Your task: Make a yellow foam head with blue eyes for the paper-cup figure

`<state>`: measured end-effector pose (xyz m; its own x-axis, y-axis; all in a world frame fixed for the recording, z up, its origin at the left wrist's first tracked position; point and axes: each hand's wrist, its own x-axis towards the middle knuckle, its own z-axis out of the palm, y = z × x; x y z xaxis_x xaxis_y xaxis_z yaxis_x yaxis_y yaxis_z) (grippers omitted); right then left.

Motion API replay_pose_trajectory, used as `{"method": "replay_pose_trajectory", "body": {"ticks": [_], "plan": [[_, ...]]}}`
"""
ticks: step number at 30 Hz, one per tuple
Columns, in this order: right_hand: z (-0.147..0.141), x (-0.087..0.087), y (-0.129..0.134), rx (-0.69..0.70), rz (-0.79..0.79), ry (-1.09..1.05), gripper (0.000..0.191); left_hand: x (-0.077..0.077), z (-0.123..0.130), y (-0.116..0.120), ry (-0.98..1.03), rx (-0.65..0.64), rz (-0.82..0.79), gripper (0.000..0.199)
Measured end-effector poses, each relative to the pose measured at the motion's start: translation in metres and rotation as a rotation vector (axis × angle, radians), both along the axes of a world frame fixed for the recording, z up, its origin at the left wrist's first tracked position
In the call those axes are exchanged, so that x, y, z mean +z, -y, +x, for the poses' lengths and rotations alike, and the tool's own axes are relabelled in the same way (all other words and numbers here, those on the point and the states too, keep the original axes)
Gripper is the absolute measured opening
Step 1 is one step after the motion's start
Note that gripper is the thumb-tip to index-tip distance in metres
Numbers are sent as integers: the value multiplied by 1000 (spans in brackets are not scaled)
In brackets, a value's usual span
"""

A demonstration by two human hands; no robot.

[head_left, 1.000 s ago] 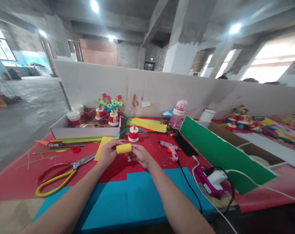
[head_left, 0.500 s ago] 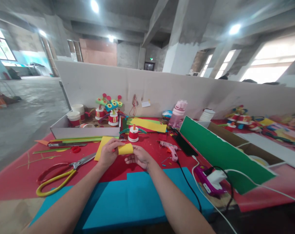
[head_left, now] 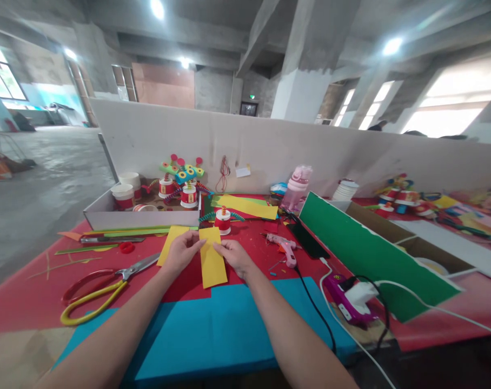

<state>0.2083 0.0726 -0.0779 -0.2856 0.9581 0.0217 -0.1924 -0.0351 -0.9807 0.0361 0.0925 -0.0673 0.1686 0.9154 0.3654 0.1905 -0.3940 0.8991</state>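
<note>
In the head view, the yellow paper strip point(head_left: 213, 270) is held up between the two hands, in front of the paper-cup figure point(head_left: 223, 222); its long edges run down toward the wearer, leaning slightly right at the bottom. The left hand point(head_left: 183, 251) pinches the upper left edge between thumb and fingers. The right hand point(head_left: 235, 256) clamps the right edge a little lower, thumb on the face. The strip's lower edge hangs free, just short of the blue sheet point(head_left: 229, 324), which spans the near side under both forearms.

Left of the left hand, a yellow paper piece point(head_left: 167, 248) lies partly behind it, the blade tips of the scissors point(head_left: 126, 274) reaching its edge. That side is tight. To the right, a band of red table cover point(head_left: 256, 237) separates the right hand from the pink glue gun point(head_left: 284, 248), giving that hand some sideways room. Beyond the gun, the black phone point(head_left: 310, 243) and the slanting green panel point(head_left: 363, 254) bound the space. At the far edge, the cup figure and the front wall of the white box point(head_left: 142, 220) limit forward reach.
</note>
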Motion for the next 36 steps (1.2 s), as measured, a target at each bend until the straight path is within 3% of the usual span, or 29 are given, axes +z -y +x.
{"method": "replay_pose_trajectory", "body": {"ticks": [5, 11, 15, 17, 21, 26, 29, 33, 36], "plan": [[2, 11, 1, -121, 204, 0, 26, 6, -1, 0, 357, 46, -182, 28], [10, 19, 5, 3, 342, 32, 37, 4, -5, -6, 503, 89, -246, 34], [6, 15, 8, 161, 435, 97, 34, 1, -7, -8, 517, 107, -265, 36], [3, 12, 7, 168, 428, 113, 33, 0, -7, -9, 500, 118, -256, 35], [1, 9, 3, 0, 418, 205, 26, -2, -6, -9, 415, 116, -184, 30], [6, 17, 3, -346, 680, 418, 21, -1, -4, -7, 243, 136, -36, 15], [5, 17, 5, -342, 568, 396, 19, 0, -4, -5, 167, 143, 50, 6], [0, 13, 6, -86, 201, 194, 29, 0, -5, -4, 94, 133, 122, 13], [-4, 14, 8, -6, 137, 12, 36, -2, -5, -5, 43, 109, 148, 11]]}}
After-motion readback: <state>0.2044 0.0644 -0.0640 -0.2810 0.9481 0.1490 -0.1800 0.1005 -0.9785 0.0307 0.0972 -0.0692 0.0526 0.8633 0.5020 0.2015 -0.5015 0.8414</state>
